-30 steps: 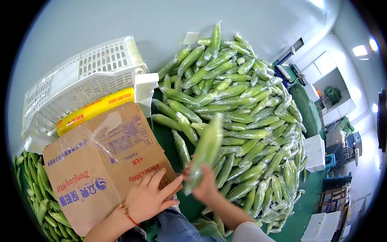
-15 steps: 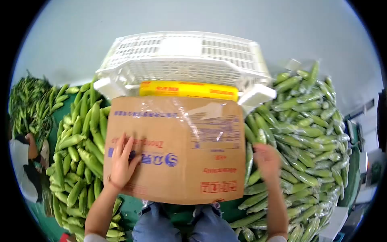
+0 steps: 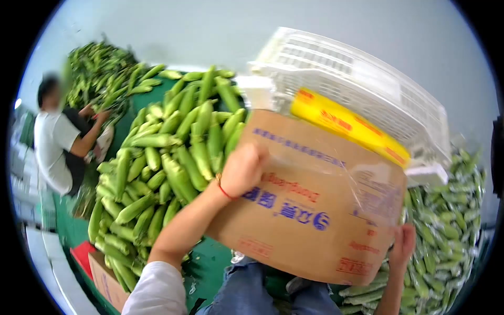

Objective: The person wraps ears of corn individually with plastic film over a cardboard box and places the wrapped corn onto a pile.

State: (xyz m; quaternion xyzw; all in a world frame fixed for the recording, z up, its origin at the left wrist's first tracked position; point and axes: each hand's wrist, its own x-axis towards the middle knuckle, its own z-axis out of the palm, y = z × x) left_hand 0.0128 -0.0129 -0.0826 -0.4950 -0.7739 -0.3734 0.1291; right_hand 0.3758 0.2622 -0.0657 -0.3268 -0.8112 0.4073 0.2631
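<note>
A brown cardboard sheet (image 3: 310, 226) with blue and red print lies tilted over my knees. Sheen on its surface looks like clear film (image 3: 320, 168). My left hand (image 3: 244, 170), with a red string at the wrist, is closed in a fist above the sheet's left part; what it holds is hidden. At the sheet's right edge is my right hand (image 3: 403, 244), its fingers pressed together and partly blurred; I cannot make out what is in them. A yellow printed roll (image 3: 349, 126) sits along the sheet's far edge.
Behind the roll stands a white plastic crate (image 3: 362, 79). Unwrapped corn (image 3: 173, 163) is heaped left, film-wrapped corn (image 3: 446, 236) right. At far left a person (image 3: 58, 136) sits by a leafy pile (image 3: 100, 73). A cardboard box (image 3: 107, 281) stands at lower left.
The view has swung left, so the sheet, roll and crate appear farther right and tilted. My left hand has gone from spread on the sheet to a fist. The seated person shows more fully.
</note>
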